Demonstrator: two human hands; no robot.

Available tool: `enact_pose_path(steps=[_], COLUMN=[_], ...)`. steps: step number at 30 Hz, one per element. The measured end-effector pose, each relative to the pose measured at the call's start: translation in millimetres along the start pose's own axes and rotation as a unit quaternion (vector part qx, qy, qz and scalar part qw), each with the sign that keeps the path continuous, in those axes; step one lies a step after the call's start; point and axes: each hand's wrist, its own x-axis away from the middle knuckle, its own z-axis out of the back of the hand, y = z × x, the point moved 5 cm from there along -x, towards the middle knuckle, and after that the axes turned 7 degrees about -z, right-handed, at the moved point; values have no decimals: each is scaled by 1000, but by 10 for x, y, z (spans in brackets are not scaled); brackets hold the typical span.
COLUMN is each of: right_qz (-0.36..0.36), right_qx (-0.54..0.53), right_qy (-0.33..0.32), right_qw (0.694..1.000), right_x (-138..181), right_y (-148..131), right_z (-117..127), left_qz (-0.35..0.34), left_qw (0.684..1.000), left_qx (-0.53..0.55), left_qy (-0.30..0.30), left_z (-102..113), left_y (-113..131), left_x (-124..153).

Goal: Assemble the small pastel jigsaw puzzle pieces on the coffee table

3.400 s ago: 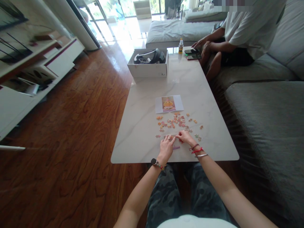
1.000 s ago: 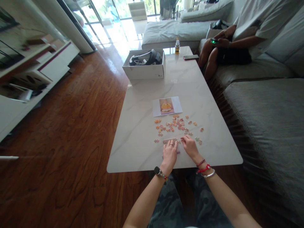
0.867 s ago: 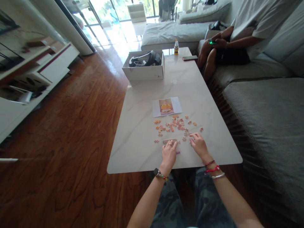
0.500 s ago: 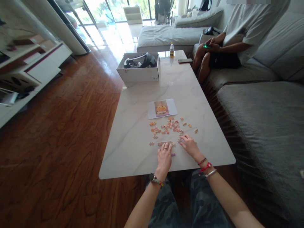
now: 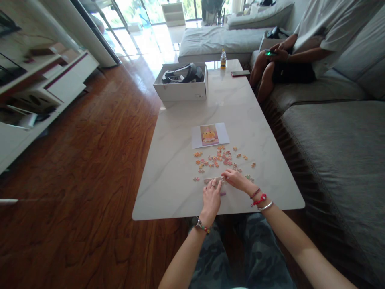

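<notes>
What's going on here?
At a white table, someone's left hand rests on a pale strip. The right hand is at the strip's right end; whether it grips anything is too small to tell. Most loose puzzle pieces lie between the hands and a printed sheet. Another person sits on the couch.

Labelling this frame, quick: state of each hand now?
Left hand: open, laid on the puzzle strip.
Right hand: at the puzzle strip's right end; can't tell whether its grip is closed.
</notes>
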Motion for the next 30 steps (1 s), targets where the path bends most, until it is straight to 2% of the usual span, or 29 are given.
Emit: enact_pose_path(steps=[3,7,10,14,18,26,28,30], right_qz=[39,36,11,-22,-91,-228,-228,-196], right_qx=[-8,-67,-108,-133,-133,-209,-172,-119], right_qy=[-45,-16,23,35,54,151,158,149], right_qw=[998,997,994,990,986,939,945,962], right_x=[-95,-145,-147,-167,-192,68,138,175], right_y=[-51,-29,38,98,135,395,431,416], right_z=[1,34,33,-15,-46,19,59,119], left_qz=[-7,-12,-10,-9,-6,-8,-7,-4], left_qw=[1000,1000,1000,1000,1000,1000,1000,1000], left_qx=[1,5,4,2,6,2,3,4], left_qy=[1,5,5,4,-4,1,5,11], left_z=[-6,-26,-30,-16,-27,-13,-5,2], left_y=[-11,-16,-15,-11,-15,3,4,-2], left_x=[-3,-10,-9,-10,-14,-1,-1,-5])
